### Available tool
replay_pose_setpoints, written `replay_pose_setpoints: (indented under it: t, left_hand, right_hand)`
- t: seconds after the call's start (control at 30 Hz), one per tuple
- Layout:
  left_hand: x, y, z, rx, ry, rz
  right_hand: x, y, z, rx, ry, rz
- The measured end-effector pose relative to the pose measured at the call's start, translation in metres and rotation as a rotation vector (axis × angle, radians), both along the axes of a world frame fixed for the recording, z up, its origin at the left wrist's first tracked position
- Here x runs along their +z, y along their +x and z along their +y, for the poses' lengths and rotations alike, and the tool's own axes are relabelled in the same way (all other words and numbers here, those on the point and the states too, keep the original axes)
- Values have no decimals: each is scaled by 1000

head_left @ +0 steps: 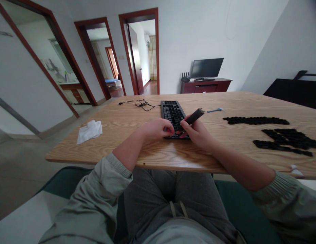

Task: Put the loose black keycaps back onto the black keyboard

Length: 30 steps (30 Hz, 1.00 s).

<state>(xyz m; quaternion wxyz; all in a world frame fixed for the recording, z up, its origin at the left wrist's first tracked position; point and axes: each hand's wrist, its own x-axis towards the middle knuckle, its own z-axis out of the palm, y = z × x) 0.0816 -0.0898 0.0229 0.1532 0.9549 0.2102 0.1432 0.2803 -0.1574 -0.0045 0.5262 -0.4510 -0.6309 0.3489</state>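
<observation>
A black keyboard (171, 113) lies lengthwise on the wooden table in front of me, its near end between my hands. My right hand (196, 132) is closed around a dark, stick-shaped tool (194, 116), tilted with its upper end pointing up and to the right. The tool's lower end is close over the keyboard, and its exact kind is unclear. At the keyboard's near left edge, my left hand (159, 128) has its fingers curled and pinched together. Whatever may be in that pinch is hidden.
Rows of small black pieces like keycaps (256, 120) lie on the right of the table (117, 135). Beyond the tool is a blue brush-like stick (214, 110). White tissue (90, 131) lies at left, and a black cable (145, 104) coils behind.
</observation>
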Motion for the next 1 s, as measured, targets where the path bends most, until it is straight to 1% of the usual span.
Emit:
replay_pose_setpoints:
  t: [0.1, 0.2, 0.3, 0.37, 0.47, 0.57, 0.67, 0.83, 0.9, 1.0]
  left_hand:
    - [1, 0, -1, 58, 7, 26]
    - [1, -1, -3, 80, 4, 51]
    - [0, 1, -4, 62, 33, 58]
    - [0, 2, -5, 36, 73, 62]
    - [-1, 4, -5, 5, 124, 64]
    - [0, 4, -7, 4, 146, 64]
    - [3, 3, -10, 11, 126, 65]
    - [5, 3, -13, 2, 60, 107]
    - [5, 4, -13, 8, 42, 109]
    - [5, 3, -13, 18, 13, 102]
  right_hand:
    - [1, -5, 10, 40, 8, 13]
    - [0, -7, 13, 73, 16, -5]
    - [-3, -3, 5, 46, 25, -34]
    - [-3, 1, -2, 25, 45, -97]
    - [-2, 5, -11, 1, 57, -185]
    - [0, 7, -16, -12, 48, -215]
    - [0, 9, -19, -2, 92, -285]
    - [-5, 13, -21, -8, 239, -442]
    - [-5, 14, -21, -8, 253, -460]
    - [-6, 14, -18, -40, 218, -401]
